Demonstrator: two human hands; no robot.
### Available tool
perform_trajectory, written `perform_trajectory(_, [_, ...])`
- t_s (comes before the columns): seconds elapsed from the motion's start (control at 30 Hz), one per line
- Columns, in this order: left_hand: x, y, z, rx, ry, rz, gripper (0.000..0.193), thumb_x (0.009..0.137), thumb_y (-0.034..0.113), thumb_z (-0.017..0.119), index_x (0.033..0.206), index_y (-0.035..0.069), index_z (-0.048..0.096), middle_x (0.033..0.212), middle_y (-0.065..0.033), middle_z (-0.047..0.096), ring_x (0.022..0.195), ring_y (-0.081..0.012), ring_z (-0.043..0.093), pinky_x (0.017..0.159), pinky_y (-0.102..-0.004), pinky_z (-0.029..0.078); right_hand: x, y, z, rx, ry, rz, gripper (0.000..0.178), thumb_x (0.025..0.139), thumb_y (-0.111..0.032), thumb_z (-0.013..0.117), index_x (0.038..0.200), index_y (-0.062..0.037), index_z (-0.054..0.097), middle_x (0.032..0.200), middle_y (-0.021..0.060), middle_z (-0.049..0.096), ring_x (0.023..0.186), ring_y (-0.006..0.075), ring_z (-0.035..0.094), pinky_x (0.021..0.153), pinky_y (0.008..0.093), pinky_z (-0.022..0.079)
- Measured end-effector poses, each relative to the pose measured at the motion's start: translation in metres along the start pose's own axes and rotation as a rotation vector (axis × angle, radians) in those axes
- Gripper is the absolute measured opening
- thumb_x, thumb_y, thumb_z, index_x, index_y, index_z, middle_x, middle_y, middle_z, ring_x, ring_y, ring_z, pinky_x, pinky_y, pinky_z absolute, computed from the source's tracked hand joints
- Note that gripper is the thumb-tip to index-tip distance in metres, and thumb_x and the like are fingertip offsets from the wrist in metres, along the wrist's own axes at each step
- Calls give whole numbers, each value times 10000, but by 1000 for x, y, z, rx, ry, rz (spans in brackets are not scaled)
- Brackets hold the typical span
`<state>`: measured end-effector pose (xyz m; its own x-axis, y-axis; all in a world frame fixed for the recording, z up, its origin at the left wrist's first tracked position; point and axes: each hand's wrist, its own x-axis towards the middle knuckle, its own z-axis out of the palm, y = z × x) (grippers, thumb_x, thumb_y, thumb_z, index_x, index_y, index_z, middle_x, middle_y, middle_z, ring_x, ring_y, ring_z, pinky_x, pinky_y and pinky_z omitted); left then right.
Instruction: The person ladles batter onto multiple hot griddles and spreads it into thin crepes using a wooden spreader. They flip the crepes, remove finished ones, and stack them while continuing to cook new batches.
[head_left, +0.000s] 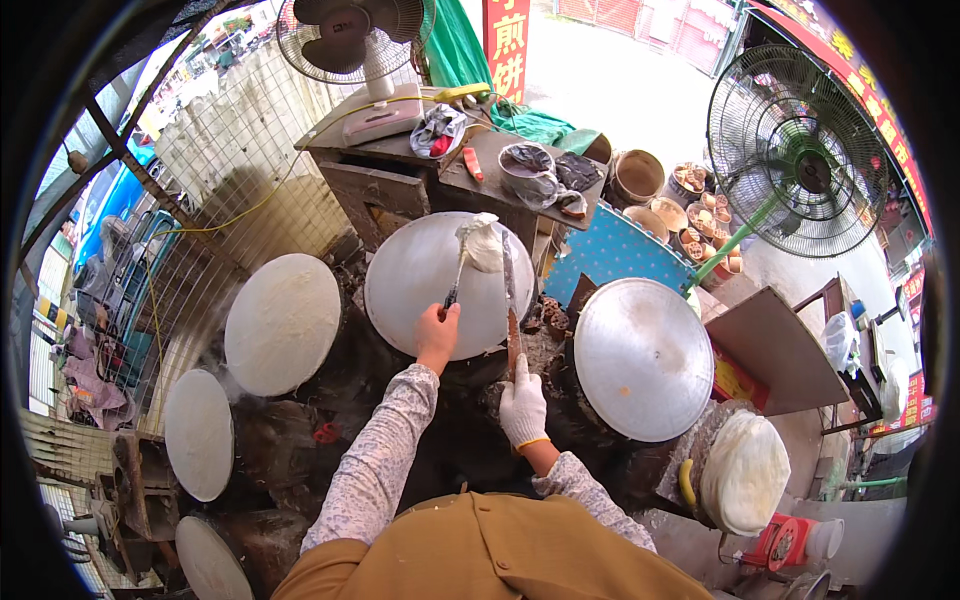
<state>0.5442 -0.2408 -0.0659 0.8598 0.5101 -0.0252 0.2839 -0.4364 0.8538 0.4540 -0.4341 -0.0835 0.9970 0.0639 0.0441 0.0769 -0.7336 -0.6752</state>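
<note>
A round griddle point(405, 270) with a pale surface stands in front of me. On its far part lies a lump of white dough or batter point(484, 248). My left hand point(437, 336), bare, is closed round the dark handle of a thin scraper point(461, 272), whose far end meets the lump. My right hand point(523, 408), in a white knit glove, grips a long flat blade point(509, 285) that points away from me. The blade lies along the lump's right side, its tip a little beyond the griddle's middle. Whether the blade touches the lump I cannot tell.
Griddles with pale sheets point(283, 325) curve round on the left, with steam beside one. A bare metal griddle point(640, 375) stands at right, near a stack of pale flatbreads point(745, 475). Behind are a cluttered wooden table point(390, 145) and a large fan point(812, 172).
</note>
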Motion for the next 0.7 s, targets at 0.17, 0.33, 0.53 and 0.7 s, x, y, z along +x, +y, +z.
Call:
perform_trajectory(0.17, [24,5,-58,93,264,188,362,861,350,716,862,4,610,716,-77,635,636,-214,580,620,-359,464,40,-4,9,-218,-37,18,604,890,-143,557,1454,-63,356,1034,228,531,752,405,646,655,484,544])
perform_trajectory(0.33, [21,32,-139,-464,55,166,289,1002,303,563,876,44,577,646,12,516,512,-83,466,481,-250,386,100,-5,10,-164,-66,56,548,901,-187,530,1418,-47,415,989,264,573,845,432,641,745,517,523])
perform_trajectory(0.53, [-17,14,-162,-951,-392,-319,350,1052,372,381,990,53,509,642,8,458,461,-82,401,442,-237,338,158,-25,42,54,123,-93,393,893,-191,507,1231,-11,596,863,283,646,820,445,637,765,534,495])
perform_trajectory(0.7, [-58,-28,-171,-991,-489,-522,386,1035,450,385,932,98,506,640,5,449,457,-101,394,437,-257,333,74,-5,20,-26,58,85,441,920,-200,516,1320,-14,523,867,287,625,801,437,633,734,525,496])
